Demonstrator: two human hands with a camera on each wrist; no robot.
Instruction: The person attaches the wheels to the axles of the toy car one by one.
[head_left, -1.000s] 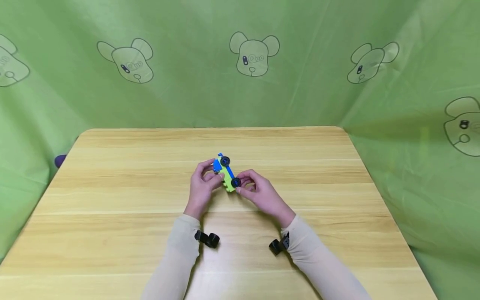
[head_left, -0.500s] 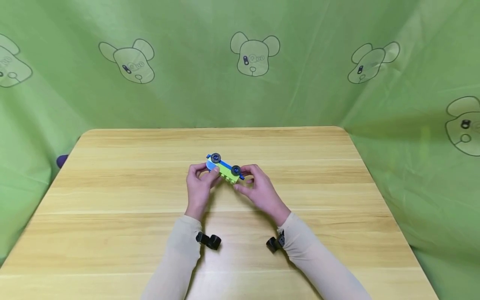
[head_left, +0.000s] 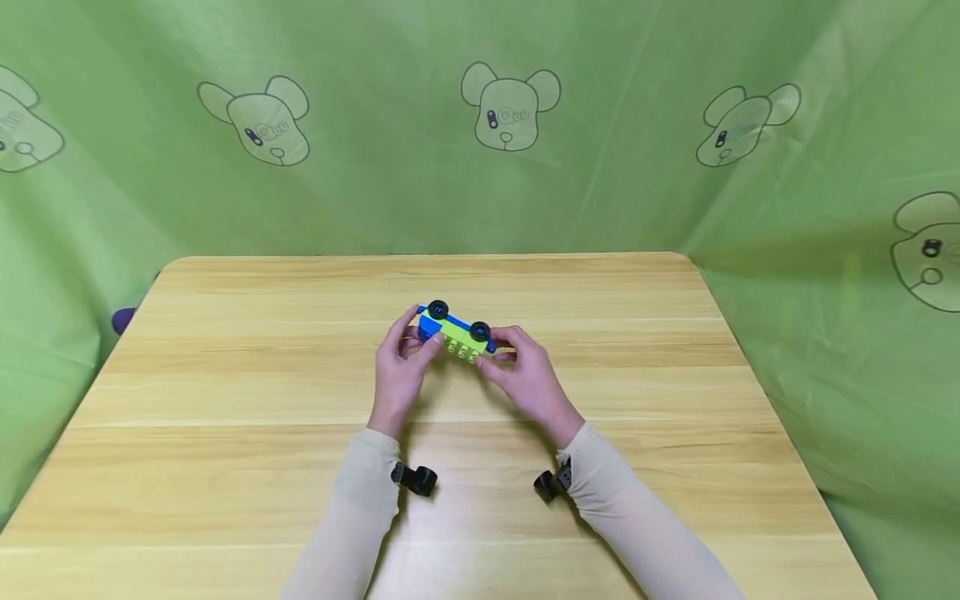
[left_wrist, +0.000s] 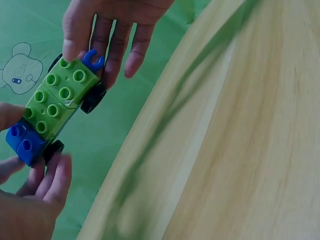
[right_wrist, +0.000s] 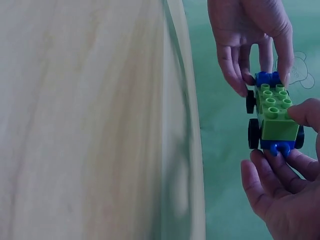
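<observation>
Both hands hold a toy building-block car (head_left: 463,333) above the table. Its lime green blocks carry round studs (left_wrist: 53,110), and its base and one end are blue. Black wheels (right_wrist: 254,133) sit along its sides. At the blue end my left hand (head_left: 399,367) pinches the car, thumb on the near side and fingers behind. My right hand (head_left: 528,371) holds the opposite end, thumb on the green block and fingers under the base. A blue hook (right_wrist: 280,148) sticks out at that end, between the right hand's thumb and fingers.
The light wooden table (head_left: 247,375) reaches out beneath both arms. Green curtains (head_left: 600,192) printed with mouse-like heads stand along its back and sides. A small purple thing (head_left: 122,320) shows past the table's left edge. Black wrist cameras (head_left: 416,480) sit on both sleeves.
The car has turned from a steep slant to a flatter one, its right end rising. Its studs now face more toward me. The right hand has shifted from a wheel to the hook end.
</observation>
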